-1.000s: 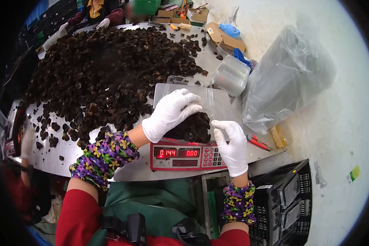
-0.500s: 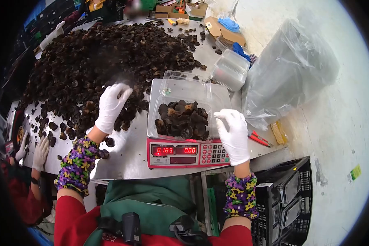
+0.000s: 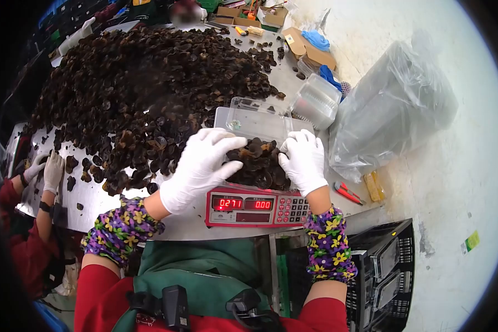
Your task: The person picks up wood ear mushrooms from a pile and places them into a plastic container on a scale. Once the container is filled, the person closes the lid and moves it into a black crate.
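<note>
A clear plastic clamshell box (image 3: pixel 260 125) lies with its lid folded back on a red digital scale (image 3: pixel 210 213), whose red display shows 0.271. Dark wood ear mushrooms (image 3: pixel 260 169) fill its near half. My left hand (image 3: pixel 205 163), in a white glove, reaches over the box's left side, thumb and fingers apart around the mushrooms. On the opposite side, my gloved right hand (image 3: pixel 304 157) rests with curved, parted fingers at the box's right edge. Both hands touch or nearly touch the mushrooms, and neither is closed on any. The box's side walls are partly hidden by the hands.
A large heap of wood ears (image 3: pixel 133 88) covers the metal table's left and back. Stacked clear boxes (image 3: pixel 315 102), a big plastic bag (image 3: pixel 393 110) and red-handled cutters (image 3: pixel 348 193) lie right. Black crates (image 3: pixel 382 271) stand below. A co-worker's gloved hand (image 3: pixel 52 171) is left.
My left hand has moved right and down from the heap to the box. My right hand has shifted slightly up and inward. The display has gone from 0.165 to 0.271.
</note>
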Motion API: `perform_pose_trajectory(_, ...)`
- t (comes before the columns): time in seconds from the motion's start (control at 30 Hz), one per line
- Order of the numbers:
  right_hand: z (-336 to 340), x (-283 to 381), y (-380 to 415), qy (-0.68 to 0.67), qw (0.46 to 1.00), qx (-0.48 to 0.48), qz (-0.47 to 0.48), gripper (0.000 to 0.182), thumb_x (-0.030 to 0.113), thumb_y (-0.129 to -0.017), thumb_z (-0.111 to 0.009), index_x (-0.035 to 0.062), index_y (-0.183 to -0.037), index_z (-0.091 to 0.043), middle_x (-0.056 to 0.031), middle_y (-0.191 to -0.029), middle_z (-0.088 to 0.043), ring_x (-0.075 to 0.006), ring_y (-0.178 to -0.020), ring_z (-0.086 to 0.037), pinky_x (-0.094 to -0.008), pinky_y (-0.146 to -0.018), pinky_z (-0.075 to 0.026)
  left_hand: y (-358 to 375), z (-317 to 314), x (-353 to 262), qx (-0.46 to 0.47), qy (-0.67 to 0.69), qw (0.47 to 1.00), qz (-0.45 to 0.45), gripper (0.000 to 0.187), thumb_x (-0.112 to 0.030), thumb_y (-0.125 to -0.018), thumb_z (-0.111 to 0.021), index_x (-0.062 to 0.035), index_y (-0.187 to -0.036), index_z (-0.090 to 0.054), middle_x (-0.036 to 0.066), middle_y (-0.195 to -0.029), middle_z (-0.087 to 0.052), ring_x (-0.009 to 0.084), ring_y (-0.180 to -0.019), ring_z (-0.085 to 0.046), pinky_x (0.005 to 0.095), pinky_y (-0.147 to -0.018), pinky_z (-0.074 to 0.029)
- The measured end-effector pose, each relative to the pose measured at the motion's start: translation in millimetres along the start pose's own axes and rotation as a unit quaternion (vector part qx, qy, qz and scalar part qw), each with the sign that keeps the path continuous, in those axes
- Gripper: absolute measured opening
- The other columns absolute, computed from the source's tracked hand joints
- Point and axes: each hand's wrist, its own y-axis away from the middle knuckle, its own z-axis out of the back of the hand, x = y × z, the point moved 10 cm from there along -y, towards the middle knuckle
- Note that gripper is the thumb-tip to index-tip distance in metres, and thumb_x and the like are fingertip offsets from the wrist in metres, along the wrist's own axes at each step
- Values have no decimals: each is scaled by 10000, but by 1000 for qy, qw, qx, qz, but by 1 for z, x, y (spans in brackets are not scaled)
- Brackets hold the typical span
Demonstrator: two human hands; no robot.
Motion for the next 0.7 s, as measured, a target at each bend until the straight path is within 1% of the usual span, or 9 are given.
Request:
perform_pose_trajectory(0.1, 17, 0, 6, -42, 996, -77, 4, 153, 248, -753, -758, 175, -861, -677, -30, -1001, -629, -280, -1115, -563, -462, -981, -410, -3, -20, -9, 19, -17, 998, -50, 402, -182, -777, -809, -171, -1163, -696, 64, -1182, -652, 321, -1199, -563, 426, -1019, -446)
perform_pose_trajectory(0.17, 38, -13, 10, -154, 979, -124, -57, 133, 157, -766, -756, 159, -885, -697, -37, -958, -680, -312, -962, -628, -441, -880, -484, -1, -29, -6, 27, -31, 998, -54, 360, -185, -793, -803, -150, -1135, -695, 74, -1188, -648, 324, -1200, -561, 431, -1023, -441)
perform_pose_trajectory(0.23, 49, -19, 13, -184, 972, -122, -81, 104, 110, -851, -728, 121, -945, -684, -42, -922, -702, -257, -866, -664, -402, -820, -530, -3, -20, -7, 1, 3, 999, -40, 352, -177, -802, -798, -138, -1135, -691, 82, -1189, -646, 328, -1196, -561, 434, -1019, -443)
perform_pose_trajectory(0.3, 37, -37, 22, -561, 799, -105, -192, 92, 82, -918, -698, 66, -990, -644, -29, -929, -676, -144, -816, -627, -302, -780, -524, -4, -1, -10, -40, 48, 998, -24, 382, -120, -805, -794, -101, -1167, -673, 112, -1204, -636, 334, -1178, -565, 432, -1002, -459)
perform_pose_trajectory(0.33, 50, -26, 24, -609, 760, -108, -199, 92, 62, -970, -672, 31, -1028, -608, -8, -943, -649, -78, -842, -598, -246, -775, -516, -2, 7, -13, -71, 64, 995, -7, 429, -125, -794, -801, -105, -1201, -667, 114, -1201, -640, 336, -1153, -580, 434, -985, -470)
perform_pose_trajectory(0.47, 61, 41, 35, -706, 688, -31, -164, 99, 90, -988, -672, 44, -1005, -585, 11, -947, -608, -66, -850, -574, -228, -776, -493, 4, 27, -48, -91, 191, 977, -12, 507, -110, -781, -818, -82, -1260, -656, 145, -1211, -642, 357, -1080, -634, 404, -925, -534)
perform_pose_trajectory(0.5, 63, 63, 38, -713, 689, -19, -126, 105, 99, -994, -670, 47, -993, -579, 17, -946, -593, -55, -850, -559, -217, -770, -482, 10, 25, -55, -76, 226, 971, -37, 451, -57, -797, -800, -71, -1229, -673, 147, -1204, -644, 311, -1059, -659, 361, -893, -555)
perform_pose_trajectory(0.6, 48, 102, 51, -776, 611, 62, -142, 201, 215, -1012, -670, 34, -1023, -584, -16, -941, -638, -71, -847, -596, -221, -781, -493, 41, 30, -30, -81, 301, 948, 69, 314, 50, -848, -729, -23, -1150, -686, 117, -1134, -664, 172, -1008, -666, 308, -862, -561)
perform_pose_trajectory(0.7, 36, 132, 63, -799, 572, 109, -150, 228, 205, -998, -688, 5, -1085, -621, -44, -972, -694, -102, -823, -654, -233, -786, -520, 82, 0, 14, -28, 619, 735, 275, 240, -75, -947, -698, 7, -1167, -648, 72, -1132, -677, 149, -964, -655, 286, -857, -553)
